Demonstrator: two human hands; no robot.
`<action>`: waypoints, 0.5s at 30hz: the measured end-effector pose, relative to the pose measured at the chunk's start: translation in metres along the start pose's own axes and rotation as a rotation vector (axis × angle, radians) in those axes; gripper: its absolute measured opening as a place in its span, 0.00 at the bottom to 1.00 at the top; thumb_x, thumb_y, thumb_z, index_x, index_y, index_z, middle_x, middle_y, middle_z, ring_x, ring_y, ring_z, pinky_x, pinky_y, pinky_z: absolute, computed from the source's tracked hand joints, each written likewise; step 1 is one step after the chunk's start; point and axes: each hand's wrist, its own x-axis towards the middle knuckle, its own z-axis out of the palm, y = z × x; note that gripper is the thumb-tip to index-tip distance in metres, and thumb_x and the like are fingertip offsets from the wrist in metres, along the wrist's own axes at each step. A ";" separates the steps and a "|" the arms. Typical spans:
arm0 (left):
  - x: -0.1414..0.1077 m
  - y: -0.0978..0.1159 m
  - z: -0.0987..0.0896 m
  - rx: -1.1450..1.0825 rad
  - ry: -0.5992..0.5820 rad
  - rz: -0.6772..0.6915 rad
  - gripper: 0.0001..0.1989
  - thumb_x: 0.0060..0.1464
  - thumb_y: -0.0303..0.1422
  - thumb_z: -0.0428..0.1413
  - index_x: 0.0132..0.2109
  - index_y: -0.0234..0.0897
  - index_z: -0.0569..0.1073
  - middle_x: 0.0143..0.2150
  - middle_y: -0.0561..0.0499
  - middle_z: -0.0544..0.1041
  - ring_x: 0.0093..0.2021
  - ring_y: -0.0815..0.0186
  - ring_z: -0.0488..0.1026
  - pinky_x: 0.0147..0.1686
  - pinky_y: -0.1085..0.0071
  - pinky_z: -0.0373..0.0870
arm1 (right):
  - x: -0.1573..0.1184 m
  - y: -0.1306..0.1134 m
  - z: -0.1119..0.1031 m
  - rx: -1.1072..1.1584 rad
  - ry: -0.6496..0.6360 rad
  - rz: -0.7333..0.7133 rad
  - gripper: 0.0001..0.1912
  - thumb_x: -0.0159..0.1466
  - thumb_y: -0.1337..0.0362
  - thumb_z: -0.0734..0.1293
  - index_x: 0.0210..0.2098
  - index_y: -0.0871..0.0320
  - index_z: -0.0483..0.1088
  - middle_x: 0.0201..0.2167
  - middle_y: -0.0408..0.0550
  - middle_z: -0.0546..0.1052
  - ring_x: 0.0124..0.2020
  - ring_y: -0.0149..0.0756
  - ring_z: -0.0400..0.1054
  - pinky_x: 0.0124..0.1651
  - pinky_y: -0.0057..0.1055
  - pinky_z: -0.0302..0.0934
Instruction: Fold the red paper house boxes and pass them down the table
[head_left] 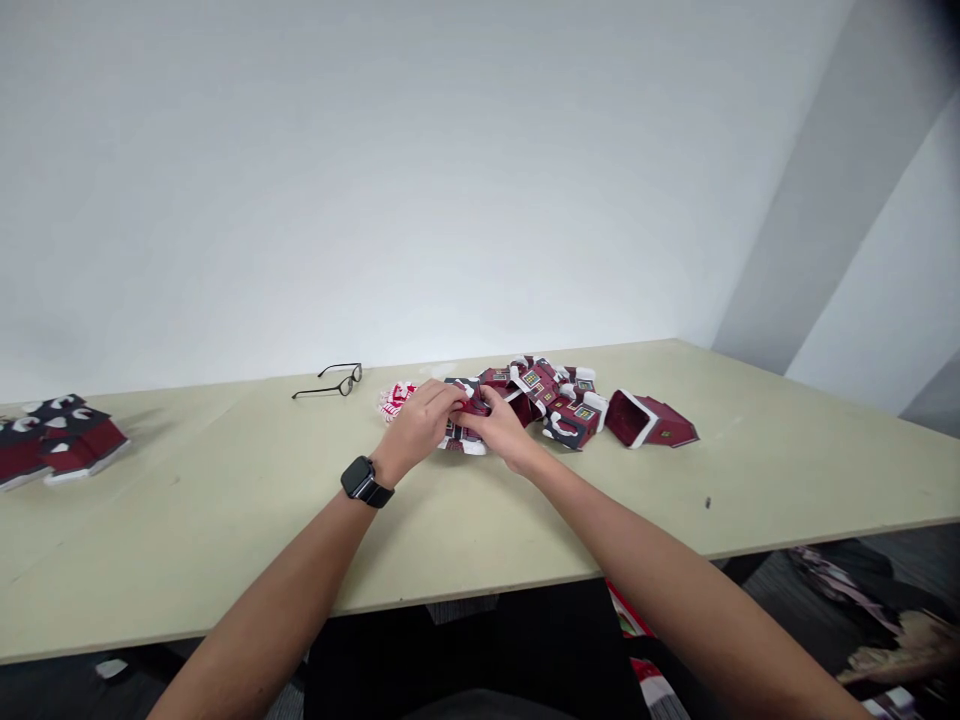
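Two of your hands meet over one small red house piece [471, 404], which lies straight ahead of you on the bench [262, 520], so neither is clearly nearer: your left hand [417, 418] takes it from its left side and your right hand [504, 428] from its right. Its dark roof shows beyond your fingers and its white edging shows on your side, but your hands cover so much of it that you cannot tell its long axis surely. Both hands look closed on it, the left with its fingers curled over the top, the right with its thumb reaching across toward the left fingertips; how firmly each one grips, you cannot tell. Your forearms come in from the lower corners and converge, elbows wide, the left wrist bent beneath a black watch [361, 480]. Just past your right hand sits a heap of similar house pieces [541, 382], and at its right end an open-ended piece [660, 424] lies on its side, its opening turned toward the heap. A red-and-white bundle [395, 398] rests just beyond your left hand, with black glasses [346, 386] farther left.
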 end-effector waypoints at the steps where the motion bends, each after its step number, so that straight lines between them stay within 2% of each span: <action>1: 0.000 0.000 0.000 0.005 -0.006 0.005 0.14 0.69 0.23 0.48 0.49 0.36 0.78 0.47 0.46 0.81 0.49 0.65 0.75 0.51 0.66 0.75 | -0.001 -0.002 0.000 0.011 -0.013 0.011 0.30 0.52 0.56 0.76 0.51 0.60 0.69 0.48 0.46 0.77 0.44 0.30 0.71 0.47 0.26 0.65; 4: 0.000 -0.001 0.000 -0.023 -0.016 -0.013 0.14 0.69 0.24 0.48 0.47 0.38 0.79 0.45 0.48 0.82 0.47 0.66 0.76 0.49 0.67 0.74 | -0.005 -0.009 -0.001 0.071 -0.084 0.053 0.30 0.51 0.58 0.76 0.51 0.59 0.69 0.47 0.46 0.77 0.43 0.30 0.71 0.47 0.26 0.65; 6: 0.000 -0.002 0.000 -0.072 -0.012 -0.074 0.14 0.68 0.24 0.49 0.45 0.38 0.80 0.43 0.49 0.82 0.45 0.68 0.76 0.47 0.68 0.74 | -0.006 -0.011 -0.002 0.110 -0.114 0.087 0.32 0.49 0.60 0.76 0.52 0.58 0.69 0.47 0.46 0.78 0.42 0.30 0.71 0.46 0.26 0.66; 9: 0.001 0.000 -0.001 -0.145 -0.007 -0.167 0.11 0.67 0.26 0.52 0.43 0.39 0.81 0.42 0.51 0.83 0.44 0.68 0.77 0.47 0.69 0.74 | -0.006 -0.012 -0.002 0.130 -0.092 0.118 0.33 0.49 0.60 0.77 0.52 0.58 0.69 0.47 0.47 0.78 0.42 0.31 0.72 0.45 0.26 0.66; 15: 0.004 0.006 -0.002 -0.227 0.024 -0.243 0.10 0.65 0.26 0.54 0.41 0.39 0.81 0.41 0.52 0.83 0.44 0.68 0.77 0.48 0.68 0.74 | -0.004 -0.011 -0.003 0.110 -0.087 0.089 0.32 0.49 0.60 0.77 0.52 0.58 0.69 0.47 0.46 0.79 0.42 0.31 0.73 0.45 0.25 0.66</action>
